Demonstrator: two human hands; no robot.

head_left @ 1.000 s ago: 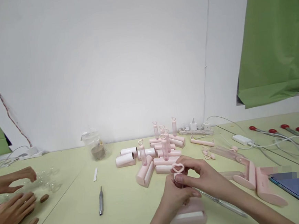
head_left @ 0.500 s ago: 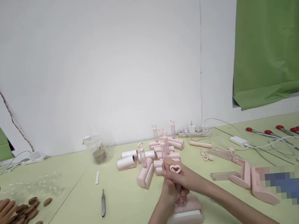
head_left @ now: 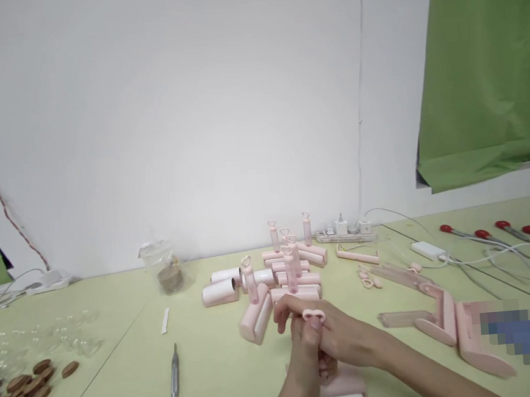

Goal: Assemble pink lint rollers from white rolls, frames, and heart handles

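My left hand (head_left: 302,357) and my right hand (head_left: 344,333) are closed together around a pink handle with a heart-shaped loop (head_left: 313,314). My left thumb presses against the loop, while the handle's shaft is mostly hidden by my fingers. Directly below my hands lies a pink lint roller (head_left: 342,394) with a white strip along it, partly covered. Beyond them are several pink roller pieces (head_left: 295,293), some with heart-loop handles (head_left: 290,270) standing upright among them. A separate pink roller piece (head_left: 256,315) lies tilted to the left.
White rolls (head_left: 220,292) lie at the back. Left are a metal craft knife (head_left: 175,374), a bagged cup (head_left: 167,273), brown discs (head_left: 34,388) and clear domes (head_left: 42,344). Right are pink cases (head_left: 443,313), a clear tube (head_left: 403,318), cables and red-headed tools (head_left: 482,234). A power strip (head_left: 345,236) sits behind.
My left thumb has come up onto the heart loop, and my right fingers have loosened and stretched left. Another person's hands at the left have gone from view. The view has shifted slightly.
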